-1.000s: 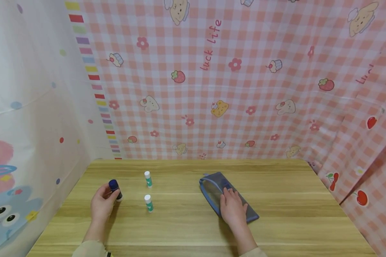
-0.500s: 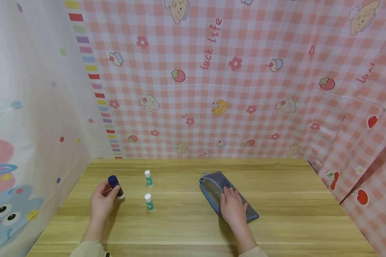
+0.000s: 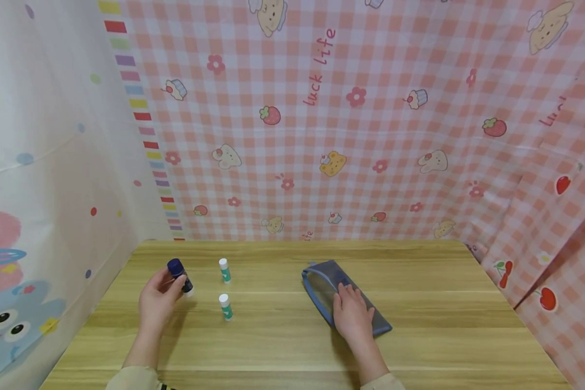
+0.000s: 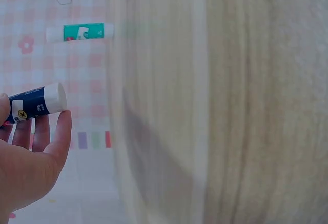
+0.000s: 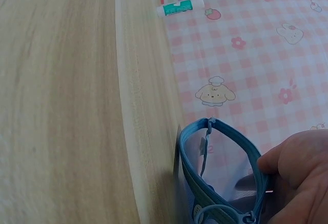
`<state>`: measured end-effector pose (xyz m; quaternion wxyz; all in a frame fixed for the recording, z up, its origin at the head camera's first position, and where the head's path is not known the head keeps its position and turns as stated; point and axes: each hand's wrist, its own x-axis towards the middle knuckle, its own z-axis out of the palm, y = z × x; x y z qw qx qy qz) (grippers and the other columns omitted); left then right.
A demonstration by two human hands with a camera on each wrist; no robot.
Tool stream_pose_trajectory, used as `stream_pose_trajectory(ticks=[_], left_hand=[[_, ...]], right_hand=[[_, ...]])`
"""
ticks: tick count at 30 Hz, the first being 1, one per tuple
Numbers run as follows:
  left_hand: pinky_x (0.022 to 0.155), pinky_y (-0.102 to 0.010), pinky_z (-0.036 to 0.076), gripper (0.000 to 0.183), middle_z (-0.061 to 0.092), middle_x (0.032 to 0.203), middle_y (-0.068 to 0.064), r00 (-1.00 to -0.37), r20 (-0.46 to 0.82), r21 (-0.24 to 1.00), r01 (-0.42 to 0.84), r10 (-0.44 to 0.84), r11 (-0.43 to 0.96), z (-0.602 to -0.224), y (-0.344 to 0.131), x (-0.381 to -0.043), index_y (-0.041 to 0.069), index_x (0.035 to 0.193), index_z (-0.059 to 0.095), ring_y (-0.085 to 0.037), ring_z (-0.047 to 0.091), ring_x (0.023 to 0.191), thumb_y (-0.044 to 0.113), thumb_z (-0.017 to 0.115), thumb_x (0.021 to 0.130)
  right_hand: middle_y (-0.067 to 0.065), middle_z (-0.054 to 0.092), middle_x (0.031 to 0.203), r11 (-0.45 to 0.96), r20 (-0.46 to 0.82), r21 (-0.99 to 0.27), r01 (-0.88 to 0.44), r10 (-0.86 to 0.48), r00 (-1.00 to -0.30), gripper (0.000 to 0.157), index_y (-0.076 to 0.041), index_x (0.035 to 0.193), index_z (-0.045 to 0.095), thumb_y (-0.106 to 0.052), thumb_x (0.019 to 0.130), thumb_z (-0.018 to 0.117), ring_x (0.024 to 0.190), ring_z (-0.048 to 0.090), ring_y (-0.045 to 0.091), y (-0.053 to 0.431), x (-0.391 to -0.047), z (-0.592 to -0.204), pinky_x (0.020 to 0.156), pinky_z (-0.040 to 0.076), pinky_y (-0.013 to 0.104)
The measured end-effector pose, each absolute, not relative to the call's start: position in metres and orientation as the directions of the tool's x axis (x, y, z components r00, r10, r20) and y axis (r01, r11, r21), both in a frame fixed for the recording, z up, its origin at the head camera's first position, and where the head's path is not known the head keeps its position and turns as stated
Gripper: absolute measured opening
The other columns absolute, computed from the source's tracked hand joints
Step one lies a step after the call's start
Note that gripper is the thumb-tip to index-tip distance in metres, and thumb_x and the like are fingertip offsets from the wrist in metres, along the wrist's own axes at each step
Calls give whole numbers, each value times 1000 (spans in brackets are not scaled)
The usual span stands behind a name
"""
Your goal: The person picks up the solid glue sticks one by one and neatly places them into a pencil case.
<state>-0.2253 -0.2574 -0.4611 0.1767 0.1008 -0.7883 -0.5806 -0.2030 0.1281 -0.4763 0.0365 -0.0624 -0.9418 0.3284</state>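
Observation:
My left hand pinches a glue stick with a dark blue cap and white base. It is tilted, and its base appears lifted off the table; in the left wrist view the glue stick shows a dark blue label. To the right of that hand stand two smaller white and green glue sticks, a far one and a near one. My right hand holds a grey-blue mesh zip pouch at its upper rim. In the right wrist view the pouch's mouth gapes; the fingertips are partly hidden.
The wooden table runs back to a pink checked cloth. A white patterned cloth hangs along the left side. More checked cloth borders the right.
My left hand has shifted slightly right, raising the dark blue glue stick and tilting it. The right hand and pouch have stayed in place, as have both green glue sticks.

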Motion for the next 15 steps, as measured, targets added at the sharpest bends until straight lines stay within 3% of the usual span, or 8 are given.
stream_pose_trajectory(ticks=[12, 15], left_hand=[[74, -19, 57, 40, 63, 111, -11, -918, 200, 960, 115, -342, 254, -448, -246, -223, -3, 133, 56, 5, 59, 86, 8, 65, 96], [73, -19, 58, 39, 62, 113, -14, -918, 210, 958, 126, -335, 256, -445, -242, -222, -2, 133, 57, 5, 60, 86, 7, 65, 96]], right_hand=[[28, 42, 147, 778, 39, -622, 89, 144, -989, 43, 3, 141, 51, -19, 105, 43, 139, 31, 47, 128, -202, -477, 103, 16, 80], [28, 42, 147, 776, 48, -625, 81, 142, -989, 43, 3, 141, 51, -19, 105, 43, 139, 31, 47, 127, -202, -478, 103, 17, 80]])
